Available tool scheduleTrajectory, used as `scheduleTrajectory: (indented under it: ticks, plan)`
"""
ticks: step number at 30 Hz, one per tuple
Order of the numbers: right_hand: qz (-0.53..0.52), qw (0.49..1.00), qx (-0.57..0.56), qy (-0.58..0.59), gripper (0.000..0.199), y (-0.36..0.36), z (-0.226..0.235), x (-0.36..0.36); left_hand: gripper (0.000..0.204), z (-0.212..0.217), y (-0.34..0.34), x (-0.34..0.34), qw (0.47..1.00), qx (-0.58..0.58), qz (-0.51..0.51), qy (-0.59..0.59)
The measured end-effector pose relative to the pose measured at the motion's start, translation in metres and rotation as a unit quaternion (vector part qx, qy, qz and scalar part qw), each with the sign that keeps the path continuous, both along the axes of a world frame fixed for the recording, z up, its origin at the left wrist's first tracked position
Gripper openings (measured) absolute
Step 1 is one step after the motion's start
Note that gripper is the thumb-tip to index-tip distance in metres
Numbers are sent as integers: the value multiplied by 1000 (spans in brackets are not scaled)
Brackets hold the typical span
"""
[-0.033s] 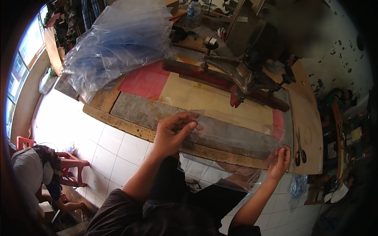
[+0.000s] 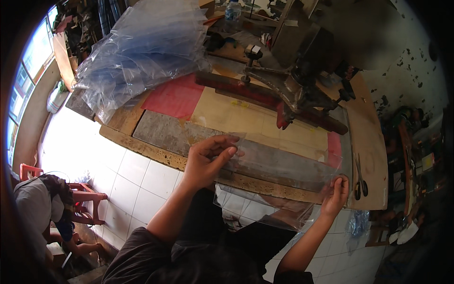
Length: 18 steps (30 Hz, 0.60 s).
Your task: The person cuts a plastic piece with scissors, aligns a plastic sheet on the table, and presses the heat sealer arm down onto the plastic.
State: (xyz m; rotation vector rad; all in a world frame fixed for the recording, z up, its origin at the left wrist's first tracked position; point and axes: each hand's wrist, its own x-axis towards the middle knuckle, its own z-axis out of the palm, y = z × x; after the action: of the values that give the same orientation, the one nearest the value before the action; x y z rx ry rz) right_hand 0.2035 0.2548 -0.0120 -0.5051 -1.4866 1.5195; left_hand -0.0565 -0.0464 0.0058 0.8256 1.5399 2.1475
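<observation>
A clear plastic sheet [image 2: 279,163] stretches between my two hands over the front edge of the workbench, its lower part hanging below the edge. My left hand [image 2: 208,158] pinches its left upper corner between thumb and fingers. At the sheet's right side, my right hand [image 2: 336,194] is closed on the edge with the fingers curled. Whether the sheet is one layer or a bag, I cannot tell. Just beyond it lies a pale yellow work surface [image 2: 227,113] with red patches at both ends. Over this surface sits a dark metal press bar [image 2: 269,102] with a bracket.
A big heap of clear plastic sheets [image 2: 142,47] lies at the bench's far left. Black-handled scissors [image 2: 360,182] rest on the board at the right. A plastic bottle [image 2: 232,10] stands at the back. Another person [image 2: 47,203] and a red stool [image 2: 90,203] are at lower left.
</observation>
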Motion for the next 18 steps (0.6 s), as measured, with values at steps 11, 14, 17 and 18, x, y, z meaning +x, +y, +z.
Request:
scheduleTrajectory:
  ticks: [11,14,17,18]
  plan:
    - [-38,998,13,-57,34,-13,13,-11,28,15,8,5,997,-44,56,6]
    - [-38,993,62,-91,45,-14,24,-21,29,13,12,-3,986,-104,118,57]
    - [4,934,133,-332,32,-9,40,-30,27,31,13,-19,956,-231,130,123]
    - [-3,934,129,-333,32,-1,42,-35,24,39,13,-27,933,-306,114,154]
